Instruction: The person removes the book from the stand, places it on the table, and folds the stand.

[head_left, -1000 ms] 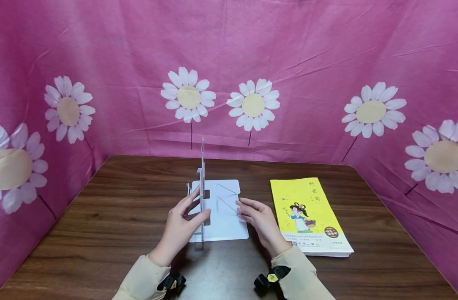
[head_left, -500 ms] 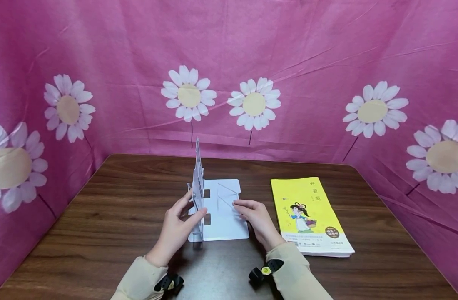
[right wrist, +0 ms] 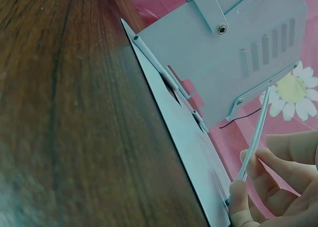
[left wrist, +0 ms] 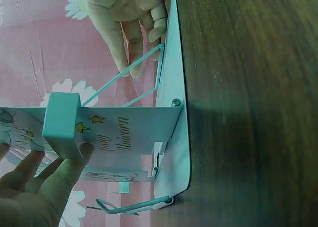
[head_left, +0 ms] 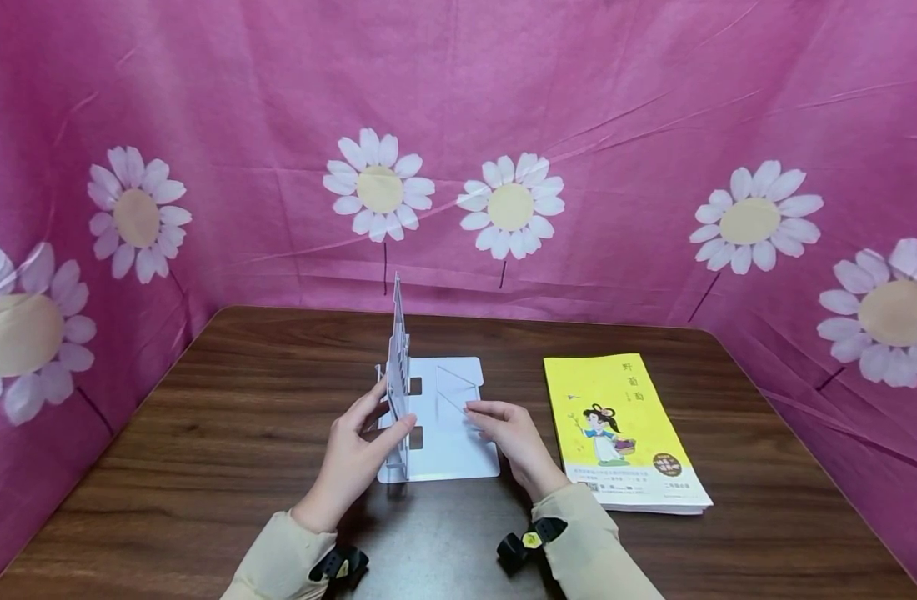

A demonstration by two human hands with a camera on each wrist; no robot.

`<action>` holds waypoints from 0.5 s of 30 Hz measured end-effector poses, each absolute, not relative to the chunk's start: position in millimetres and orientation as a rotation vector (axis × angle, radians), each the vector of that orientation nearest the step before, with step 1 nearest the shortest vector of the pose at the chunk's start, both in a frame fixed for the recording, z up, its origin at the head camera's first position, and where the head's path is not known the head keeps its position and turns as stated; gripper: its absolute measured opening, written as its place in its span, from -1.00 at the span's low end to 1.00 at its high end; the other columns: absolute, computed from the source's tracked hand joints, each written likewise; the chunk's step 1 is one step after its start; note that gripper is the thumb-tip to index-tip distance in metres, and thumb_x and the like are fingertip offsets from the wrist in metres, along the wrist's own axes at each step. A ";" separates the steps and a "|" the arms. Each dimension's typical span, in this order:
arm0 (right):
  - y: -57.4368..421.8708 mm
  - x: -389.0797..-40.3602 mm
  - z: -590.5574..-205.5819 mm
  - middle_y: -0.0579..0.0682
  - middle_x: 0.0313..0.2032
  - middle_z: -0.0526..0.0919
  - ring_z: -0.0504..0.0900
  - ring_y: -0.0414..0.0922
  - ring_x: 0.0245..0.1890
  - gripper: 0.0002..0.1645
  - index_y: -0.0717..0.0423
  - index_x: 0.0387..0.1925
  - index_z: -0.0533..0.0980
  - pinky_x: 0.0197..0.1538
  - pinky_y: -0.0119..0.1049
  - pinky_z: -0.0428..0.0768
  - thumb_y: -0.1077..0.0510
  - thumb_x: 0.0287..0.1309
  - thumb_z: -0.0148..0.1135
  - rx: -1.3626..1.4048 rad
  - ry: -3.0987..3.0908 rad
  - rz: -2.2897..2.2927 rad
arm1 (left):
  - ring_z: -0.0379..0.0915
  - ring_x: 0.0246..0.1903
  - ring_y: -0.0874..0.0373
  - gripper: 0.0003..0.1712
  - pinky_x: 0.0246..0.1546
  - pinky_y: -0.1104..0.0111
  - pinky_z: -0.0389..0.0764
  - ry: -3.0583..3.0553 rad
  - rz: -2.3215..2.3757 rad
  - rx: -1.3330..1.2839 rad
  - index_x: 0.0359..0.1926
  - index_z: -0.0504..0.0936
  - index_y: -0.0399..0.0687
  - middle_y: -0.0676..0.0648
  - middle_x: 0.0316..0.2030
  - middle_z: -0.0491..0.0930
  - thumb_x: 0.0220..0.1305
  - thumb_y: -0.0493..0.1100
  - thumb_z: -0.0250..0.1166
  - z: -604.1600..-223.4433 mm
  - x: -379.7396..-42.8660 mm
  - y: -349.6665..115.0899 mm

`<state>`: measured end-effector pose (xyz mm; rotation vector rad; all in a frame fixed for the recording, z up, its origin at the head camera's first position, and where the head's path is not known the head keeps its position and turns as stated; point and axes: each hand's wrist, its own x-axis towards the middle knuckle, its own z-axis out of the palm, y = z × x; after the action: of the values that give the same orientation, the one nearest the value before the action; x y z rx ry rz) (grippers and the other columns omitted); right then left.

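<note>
A light metal book stand has its base plate (head_left: 462,462) flat on the table and its back panel (head_left: 397,367) standing nearly upright. My left hand (head_left: 363,454) grips the panel, thumb on its right face and fingers behind. The left wrist view shows drawings and small stars on the panel (left wrist: 117,132), plus a wire prop and a wire clip near the base. With thumb and fingers, my right hand (head_left: 518,446) pinches the wire prop (right wrist: 256,132) on the right side of the stand. From the panel, the wire slopes down to the base.
A thick yellow book (head_left: 616,425) with a cartoon girl on its cover lies to the right of the stand. The dark wood table (head_left: 226,450) ends at a pink curtain (head_left: 616,83) printed with daisies.
The panel has tilted slightly left, with my left hand moving along. My right hand has shifted a little left, its fingertips now farther onto the wire prop.
</note>
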<state>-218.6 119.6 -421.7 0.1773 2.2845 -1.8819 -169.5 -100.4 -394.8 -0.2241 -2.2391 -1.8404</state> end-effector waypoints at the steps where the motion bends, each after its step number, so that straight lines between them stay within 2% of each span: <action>1: 119.8 -218.6 -421.8 0.11 0.03 0.68 0.61 -0.11 -0.16 -0.69 0.22 -0.04 0.68 -0.12 -0.32 0.59 0.14 0.25 0.30 0.176 2.286 -1.877 | 0.52 0.18 -0.17 -0.26 0.06 0.16 0.65 -2.242 -1.840 -0.221 0.40 0.38 -0.13 -0.23 0.32 0.45 0.21 -0.25 0.40 -394.7 -169.5 -100.5; 9: 119.0 -217.2 -421.2 0.11 0.06 0.67 0.57 -0.09 -0.10 -0.69 0.17 -0.04 0.70 -0.14 -0.34 0.53 0.11 0.25 0.30 0.148 2.315 -1.832 | 0.54 0.16 -0.18 -0.27 0.02 0.28 0.66 -2.220 -1.846 -0.231 0.39 0.39 -0.17 -0.26 0.29 0.47 0.20 -0.29 0.39 -394.1 -169.0 -99.6; 15: 119.9 -216.5 -422.1 0.09 0.09 0.67 0.55 -0.08 -0.07 -0.68 0.13 -0.03 0.70 -0.09 -0.29 0.51 0.07 0.27 0.27 0.125 2.341 -1.770 | 0.52 0.17 -0.18 -0.26 0.05 0.21 0.65 -2.245 -1.838 -0.212 0.40 0.38 -0.15 -0.26 0.31 0.45 0.21 -0.26 0.40 -394.3 -169.3 -99.9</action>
<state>-216.5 119.9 -422.1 0.1246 2.3415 -1.7695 -169.3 -99.9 -394.3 -0.2124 -2.2449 -1.8381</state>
